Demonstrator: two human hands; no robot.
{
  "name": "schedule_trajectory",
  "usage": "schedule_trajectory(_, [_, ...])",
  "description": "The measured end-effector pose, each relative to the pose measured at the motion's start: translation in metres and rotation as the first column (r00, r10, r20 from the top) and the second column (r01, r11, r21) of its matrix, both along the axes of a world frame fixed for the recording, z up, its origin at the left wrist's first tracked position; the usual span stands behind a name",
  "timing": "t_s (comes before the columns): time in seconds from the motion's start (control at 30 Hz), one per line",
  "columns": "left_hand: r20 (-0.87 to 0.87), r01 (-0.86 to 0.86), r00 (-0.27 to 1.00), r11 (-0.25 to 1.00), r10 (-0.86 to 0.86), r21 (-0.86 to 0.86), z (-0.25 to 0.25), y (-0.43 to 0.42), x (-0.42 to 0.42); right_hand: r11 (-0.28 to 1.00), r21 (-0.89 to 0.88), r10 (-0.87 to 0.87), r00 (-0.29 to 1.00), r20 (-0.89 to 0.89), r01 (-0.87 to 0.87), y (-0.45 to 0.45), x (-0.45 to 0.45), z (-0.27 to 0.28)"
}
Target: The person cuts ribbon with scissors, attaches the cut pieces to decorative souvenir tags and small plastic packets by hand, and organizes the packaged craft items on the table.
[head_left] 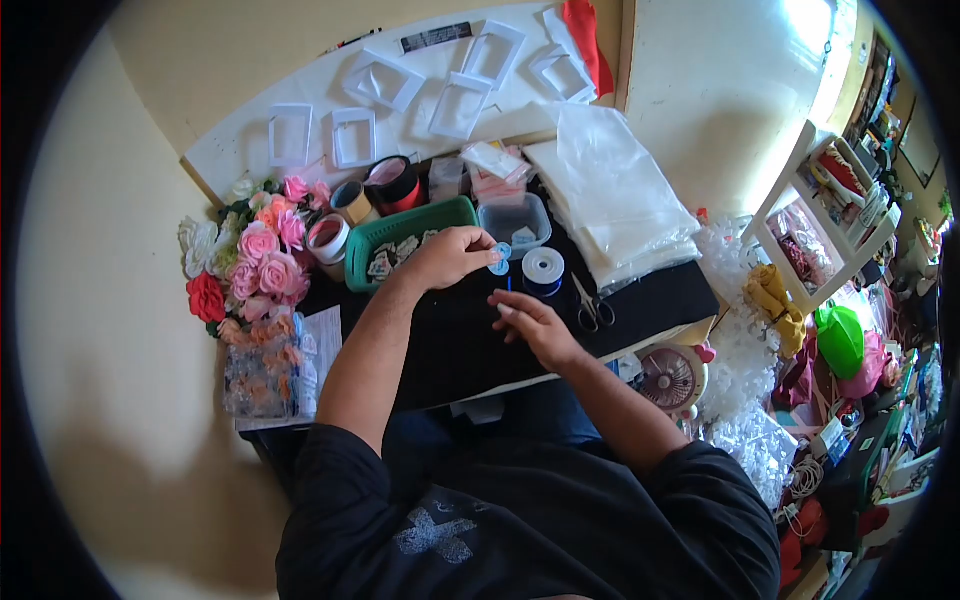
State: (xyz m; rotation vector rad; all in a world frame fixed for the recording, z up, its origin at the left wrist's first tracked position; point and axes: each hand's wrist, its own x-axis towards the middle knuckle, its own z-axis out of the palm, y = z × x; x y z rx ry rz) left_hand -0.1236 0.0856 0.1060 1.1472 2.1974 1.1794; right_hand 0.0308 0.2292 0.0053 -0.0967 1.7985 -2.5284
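Between the fingertips of my left hand (458,257) is a small light-blue tag (500,259), held above the black tabletop. My right hand (532,325) is to the right and lower, its fingers curled together; whether anything small is between them I cannot make out. A white ribbon spool (543,267) stands just above my right hand. Under my left wrist area, the green basket (362,240) holds several small printed pieces. Behind the tag is a clear plastic tub (528,215) with a few small pieces inside. Scissors (592,305) lie right of the spool.
Artificial flowers (262,255) and tape rolls (395,185) stand at the left. A stack of clear plastic bags (620,190) covers the back right. White frames (383,80) lie behind. A small fan (672,378) is at the front right edge.
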Motion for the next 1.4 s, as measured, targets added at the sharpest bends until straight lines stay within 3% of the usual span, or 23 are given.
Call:
schedule_trajectory(0.03, [0.011, -0.002, 1.0, 1.0, 0.002, -0.005, -0.005, -0.005, 0.011, 0.999, -0.021, -0.049, 0.999, 0.006, 0.049, -0.002, 0.001, 0.002])
schedule_trajectory(0.1, [0.276, -0.047, 0.961, 0.996, 0.025, 0.074, -0.013, -0.014, 0.034, 0.998, -0.02, -0.065, 0.998, -0.005, 0.064, -0.003, -0.002, -0.004])
schedule_trajectory(0.17, [0.329, -0.04, 0.944, 0.997, 0.017, 0.063, -0.035, -0.021, 0.045, 0.993, 0.041, -0.111, 0.994, -0.012, 0.111, -0.004, -0.003, -0.006])
schedule_trajectory(0.23, [0.371, -0.179, 0.916, 0.983, 0.153, 0.038, -0.053, -0.026, 0.057, 0.993, 0.089, -0.084, 0.996, 0.0, 0.083, -0.003, -0.005, -0.008])
schedule_trajectory(0.53, [0.504, -0.336, 0.842, 0.917, 0.191, 0.214, -0.091, -0.047, 0.081, 0.944, 0.3, -0.16, 0.986, 0.044, 0.14, -0.01, -0.004, -0.01])
schedule_trajectory(0.77, [0.394, -0.28, 0.906, 0.92, 0.157, 0.276, -0.099, -0.05, 0.087, 0.805, 0.563, -0.201, 0.979, -0.041, 0.189, -0.016, -0.005, -0.015])
schedule_trajectory(0.93, [0.373, -0.306, 0.904, 0.926, 0.21, 0.222, -0.092, -0.053, 0.09, 0.798, 0.574, -0.192, 0.98, -0.046, 0.183, -0.018, -0.001, -0.008])
schedule_trajectory(1.03, [0.442, -0.303, 0.884, 0.909, 0.155, 0.286, -0.1, -0.058, 0.084, 0.812, 0.559, -0.17, 0.985, -0.044, 0.165, -0.018, -0.001, -0.006])
schedule_trajectory(1.4, [0.517, -0.466, 0.821, 0.807, 0.241, 0.363, -0.102, -0.061, 0.084, 0.893, 0.417, -0.183, 0.983, -0.004, 0.168, -0.019, 0.0, -0.007])
